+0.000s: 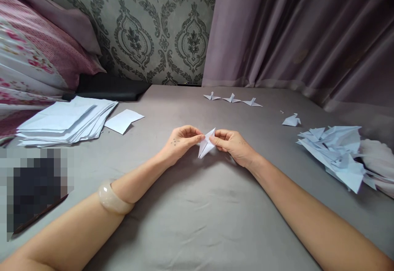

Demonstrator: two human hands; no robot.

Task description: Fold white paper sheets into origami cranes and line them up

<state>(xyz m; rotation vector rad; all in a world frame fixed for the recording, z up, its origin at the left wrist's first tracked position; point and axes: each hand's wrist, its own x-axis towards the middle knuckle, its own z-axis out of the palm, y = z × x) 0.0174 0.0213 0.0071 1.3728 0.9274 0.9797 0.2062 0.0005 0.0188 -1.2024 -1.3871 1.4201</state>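
A small folded white paper (pixel 207 144), a long diamond shape with a split lower end, is held up over the grey cloth surface. My left hand (pixel 185 140) pinches its left edge between thumb and fingers. On the other side, my right hand (pixel 230 143) grips the right edge, its thumb lying on the front face. The fingertips behind the paper are partly hidden. Beyond my hands, three finished paper cranes (pixel 232 98) stand in a row with wings spread. Another folded paper bird (pixel 292 120) sits to their right.
At the left lie a stack of white paper sheets (pixel 61 119), a loose sheet (pixel 124 121) and a black folded item (pixel 113 87). A pile of folded papers (pixel 335 152) is at the right, beside a pale cloth (pixel 378 156). A blurred-out dark object (pixel 37 193) lies near left.
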